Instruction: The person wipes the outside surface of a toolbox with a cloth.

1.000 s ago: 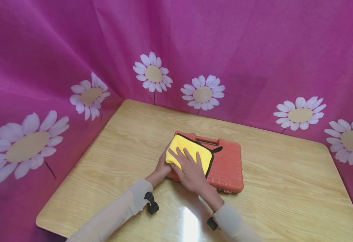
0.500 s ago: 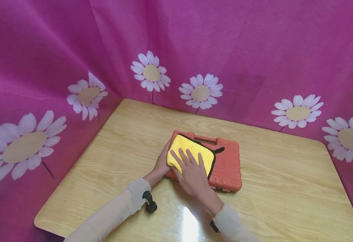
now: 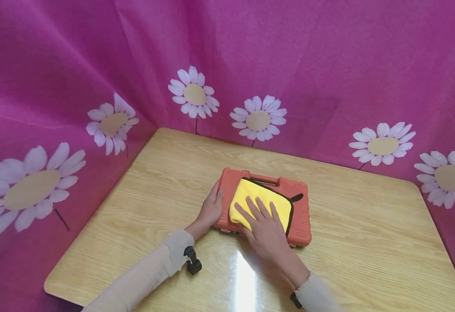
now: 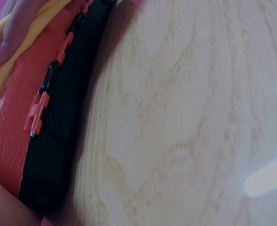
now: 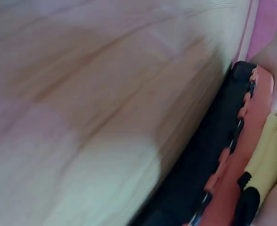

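Note:
A red plastic carrying case (image 3: 303, 216) with a black lower half (image 4: 58, 141) and front latches lies flat on the wooden table. On its lid is a folded yellow cloth (image 3: 246, 190) with black edging and a small black loop at its right corner. My right hand (image 3: 268, 236) rests on the cloth, fingers spread and straight. Along the case's left side, my left hand (image 3: 210, 210) touches the edge with its fingers extended. In the right wrist view, the cloth (image 5: 265, 157) shows beneath the right hand, beside the row of latches.
The wooden table (image 3: 367, 242) has a pink-purple cloth backdrop (image 3: 309, 65) with printed daisies behind it and at its left. The case's handle (image 3: 264, 178) faces the back. A bright light reflection lies on the tabletop in front of the case.
My right hand has slid the yellow cloth to the right across the lid. My left hand, earlier at the cloth's left edge, now stays at the case's left side, apart from the cloth.

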Tool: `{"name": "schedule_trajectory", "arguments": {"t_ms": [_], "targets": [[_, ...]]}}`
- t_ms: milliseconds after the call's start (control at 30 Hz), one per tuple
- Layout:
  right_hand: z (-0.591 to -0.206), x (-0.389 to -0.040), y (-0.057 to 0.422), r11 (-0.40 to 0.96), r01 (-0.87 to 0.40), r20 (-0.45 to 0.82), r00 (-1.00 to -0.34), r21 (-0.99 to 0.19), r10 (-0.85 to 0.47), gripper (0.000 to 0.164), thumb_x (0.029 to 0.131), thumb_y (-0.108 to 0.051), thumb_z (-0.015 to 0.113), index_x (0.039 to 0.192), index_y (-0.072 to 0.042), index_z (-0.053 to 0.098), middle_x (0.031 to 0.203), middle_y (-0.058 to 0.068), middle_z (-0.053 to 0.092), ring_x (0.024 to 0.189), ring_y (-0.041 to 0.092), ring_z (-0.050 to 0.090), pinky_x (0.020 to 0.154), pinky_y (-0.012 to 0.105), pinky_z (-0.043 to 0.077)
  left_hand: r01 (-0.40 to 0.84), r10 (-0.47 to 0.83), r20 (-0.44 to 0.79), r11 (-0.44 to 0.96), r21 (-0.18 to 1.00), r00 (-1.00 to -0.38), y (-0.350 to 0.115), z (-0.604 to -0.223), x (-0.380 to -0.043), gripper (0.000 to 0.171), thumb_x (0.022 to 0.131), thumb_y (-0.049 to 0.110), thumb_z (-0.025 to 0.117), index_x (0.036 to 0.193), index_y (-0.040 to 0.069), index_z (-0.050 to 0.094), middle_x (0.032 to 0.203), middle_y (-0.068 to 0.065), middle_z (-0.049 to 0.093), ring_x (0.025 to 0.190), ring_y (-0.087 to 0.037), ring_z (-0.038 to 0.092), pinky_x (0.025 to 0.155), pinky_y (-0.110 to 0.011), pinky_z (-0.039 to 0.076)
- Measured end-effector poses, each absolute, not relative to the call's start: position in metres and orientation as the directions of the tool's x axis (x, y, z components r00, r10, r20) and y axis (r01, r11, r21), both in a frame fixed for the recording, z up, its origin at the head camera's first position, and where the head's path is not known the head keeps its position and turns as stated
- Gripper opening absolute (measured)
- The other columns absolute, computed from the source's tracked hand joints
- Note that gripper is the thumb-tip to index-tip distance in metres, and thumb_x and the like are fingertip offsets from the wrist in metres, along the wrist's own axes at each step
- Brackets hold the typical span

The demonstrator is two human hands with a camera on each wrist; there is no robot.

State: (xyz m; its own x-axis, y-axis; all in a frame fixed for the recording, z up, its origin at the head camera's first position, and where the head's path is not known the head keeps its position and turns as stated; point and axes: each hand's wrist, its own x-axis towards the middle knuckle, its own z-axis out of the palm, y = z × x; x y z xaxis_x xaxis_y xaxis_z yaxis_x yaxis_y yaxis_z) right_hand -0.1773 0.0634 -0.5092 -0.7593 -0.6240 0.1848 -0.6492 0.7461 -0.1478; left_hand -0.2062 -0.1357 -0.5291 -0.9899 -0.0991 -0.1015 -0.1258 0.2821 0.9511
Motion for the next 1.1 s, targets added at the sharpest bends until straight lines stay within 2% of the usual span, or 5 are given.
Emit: {"name": "schedule_trajectory", "arguments": {"t_ms": [167, 467, 700, 933, 1100], "targets": [[-0.511, -0.177, 0.085, 0.754, -0.640, 0.202, -0.766, -0.151, -0.610, 0.058, 0.100, -0.039, 0.058, 0.154, -0.029, 0.041, 0.159, 0.009, 0.033, 0.147, 0.033, 0.024, 0.117, 0.060, 0.011, -0.126, -0.120, -0.094, 0.303, 0.945, -0.988, -0.134, -0.530, -0.207, 0.055, 0.111, 0.028, 0.029, 0.160, 0.005, 0.018, 0.161, -0.015, 0.027, 0.147, -0.031, 0.023, 0.118, -0.047, 0.019], [-0.512, -0.177, 0.123, 0.751, -0.648, 0.229, -0.755, -0.122, -0.614, 0.061, 0.098, -0.038, 0.062, 0.154, -0.027, 0.042, 0.159, 0.011, 0.034, 0.146, 0.035, 0.027, 0.116, 0.061, 0.012, -0.174, -0.148, -0.132, 0.317, 0.932, -0.980, -0.133, -0.533, -0.210, 0.068, 0.105, 0.037, 0.050, 0.161, 0.011, 0.019, 0.159, -0.016, 0.032, 0.141, -0.032, 0.034, 0.114, -0.050, 0.029], [-0.516, -0.179, 0.144, 0.725, -0.680, 0.293, -0.718, -0.106, -0.631, 0.068, 0.092, -0.027, 0.071, 0.154, -0.024, 0.042, 0.156, 0.015, 0.038, 0.142, 0.039, 0.033, 0.111, 0.066, 0.019, -0.186, -0.134, -0.151, 0.309, 0.933, -0.979, -0.133, -0.532, -0.211, 0.069, 0.105, 0.036, 0.050, 0.161, 0.011, 0.016, 0.161, -0.015, 0.028, 0.144, -0.031, 0.030, 0.115, -0.050, 0.026], [-0.525, -0.178, 0.162, 0.698, -0.709, 0.386, -0.674, -0.099, -0.630, 0.069, 0.088, -0.027, 0.067, 0.152, -0.021, 0.044, 0.153, 0.016, 0.043, 0.138, 0.040, 0.038, 0.109, 0.067, 0.023, -0.179, -0.138, -0.141, 0.322, 0.930, -0.980, -0.134, -0.531, -0.209, 0.070, 0.104, 0.035, 0.053, 0.161, 0.011, 0.018, 0.158, -0.018, 0.031, 0.139, -0.035, 0.037, 0.112, -0.053, 0.030], [-0.525, -0.178, 0.174, 0.688, -0.711, 0.383, -0.681, -0.143, -0.624, 0.078, 0.081, -0.012, 0.078, 0.152, -0.019, 0.045, 0.152, 0.014, 0.044, 0.138, 0.039, 0.039, 0.111, 0.064, 0.023, -0.166, -0.137, -0.128, 0.315, 0.934, -0.982, -0.134, -0.531, -0.208, 0.076, 0.100, 0.033, 0.060, 0.160, 0.010, 0.020, 0.157, -0.020, 0.034, 0.138, -0.037, 0.038, 0.111, -0.055, 0.031]]}}
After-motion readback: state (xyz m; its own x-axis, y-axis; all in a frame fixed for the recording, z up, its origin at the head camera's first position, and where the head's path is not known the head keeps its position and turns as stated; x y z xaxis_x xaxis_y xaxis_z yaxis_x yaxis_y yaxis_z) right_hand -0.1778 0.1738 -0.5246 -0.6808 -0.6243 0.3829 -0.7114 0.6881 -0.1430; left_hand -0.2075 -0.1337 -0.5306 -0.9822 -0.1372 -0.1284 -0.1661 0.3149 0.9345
